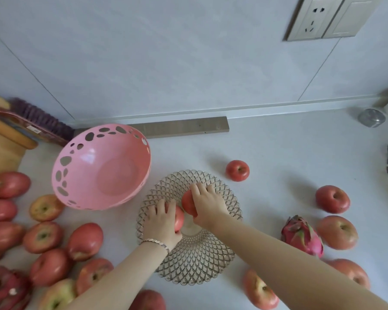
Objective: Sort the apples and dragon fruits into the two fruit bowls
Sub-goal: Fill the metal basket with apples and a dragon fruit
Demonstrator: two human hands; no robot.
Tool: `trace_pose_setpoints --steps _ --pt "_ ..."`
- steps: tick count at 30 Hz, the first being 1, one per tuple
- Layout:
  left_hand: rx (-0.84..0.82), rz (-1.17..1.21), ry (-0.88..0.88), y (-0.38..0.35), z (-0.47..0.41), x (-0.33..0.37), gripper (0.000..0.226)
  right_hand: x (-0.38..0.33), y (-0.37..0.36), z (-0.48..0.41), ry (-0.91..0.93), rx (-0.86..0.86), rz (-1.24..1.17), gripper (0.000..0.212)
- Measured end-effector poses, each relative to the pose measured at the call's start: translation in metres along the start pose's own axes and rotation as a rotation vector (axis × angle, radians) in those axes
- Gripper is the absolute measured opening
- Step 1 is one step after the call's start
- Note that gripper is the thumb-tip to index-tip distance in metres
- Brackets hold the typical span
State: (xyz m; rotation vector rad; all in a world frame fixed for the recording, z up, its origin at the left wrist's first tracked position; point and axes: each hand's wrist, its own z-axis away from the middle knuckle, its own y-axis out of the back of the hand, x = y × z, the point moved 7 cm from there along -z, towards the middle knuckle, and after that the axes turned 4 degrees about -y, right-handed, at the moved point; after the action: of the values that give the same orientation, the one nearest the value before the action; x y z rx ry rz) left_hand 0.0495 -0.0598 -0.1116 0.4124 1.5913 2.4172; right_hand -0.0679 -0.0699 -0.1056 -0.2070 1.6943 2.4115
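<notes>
With left hand [164, 220] curled round one apple [179, 218] and right hand [207, 202] gripping a second apple [188, 203], both low inside the wire bowl [199, 265], beside the pink bowl [101, 166]. Might knock together and roll out over the shallow lattice if released carelessly. Counted: two bowls, some seventeen apples, one dragon fruit [302, 236] at right, at least one more bottom-left.

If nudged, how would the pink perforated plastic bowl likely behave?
The pink perforated plastic bowl looks thin-walled with cut-out holes, so it is probably light and apt to slide on the white counter. Empty, with a wide rim over a small base, it might tip if pushed at the rim.
</notes>
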Motion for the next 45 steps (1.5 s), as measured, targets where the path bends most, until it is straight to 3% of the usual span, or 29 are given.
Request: trace_pose_setpoints --steps 7,10,12,15,18,22,25,28,32,37,40,45 --pt "0.136 -0.09 -0.235 0.004 -0.005 0.017 0.123 0.021 0.011 0.011 0.11 -0.066 -0.227 0.084" --pt "0.138 -0.062 -0.264 0.006 -0.007 0.026 0.103 0.047 0.046 0.009 0.117 0.165 -0.339 0.067" --pt "0.085 -0.029 -0.244 0.006 -0.012 0.031 0.086 0.08 0.061 -0.002 -0.04 0.286 -0.346 0.061" --pt "0.078 0.055 -0.2 0.012 -0.021 0.037 0.087 0.118 0.049 -0.022 -0.284 0.128 -0.274 0.073" --pt "0.053 0.093 -0.17 0.011 -0.031 0.041 0.09 0.125 0.026 -0.034 -0.282 -0.069 -0.178 0.081" --pt "0.053 0.092 -0.138 0.007 -0.041 0.043 0.084 0.133 0.025 -0.039 -0.36 0.038 -0.256 0.06" --pt "0.032 0.102 -0.132 0.008 -0.044 0.042 0.08 0.138 0.036 -0.024 -0.427 0.175 -0.424 0.06" --pt "-0.007 0.139 -0.158 0.011 -0.044 0.037 0.079 0.121 0.056 0.006 -0.322 0.3 -0.517 0.069" --pt "-0.073 0.178 -0.307 0.018 -0.034 0.042 0.08 0.084 0.05 0.052 -0.113 0.183 -0.462 0.075" --pt "-0.232 0.055 -0.48 0.008 -0.022 0.051 0.085 0.081 0.023 0.077 -0.161 0.148 -0.536 0.067" --pt "-0.228 -0.093 -0.552 0.011 -0.017 0.058 0.086 0.078 0.018 0.082 -0.185 0.138 -0.537 0.067" --pt "-0.184 -0.161 -0.468 0.008 -0.015 0.043 0.088 0.07 0.016 0.086 -0.238 0.092 -0.551 0.066"
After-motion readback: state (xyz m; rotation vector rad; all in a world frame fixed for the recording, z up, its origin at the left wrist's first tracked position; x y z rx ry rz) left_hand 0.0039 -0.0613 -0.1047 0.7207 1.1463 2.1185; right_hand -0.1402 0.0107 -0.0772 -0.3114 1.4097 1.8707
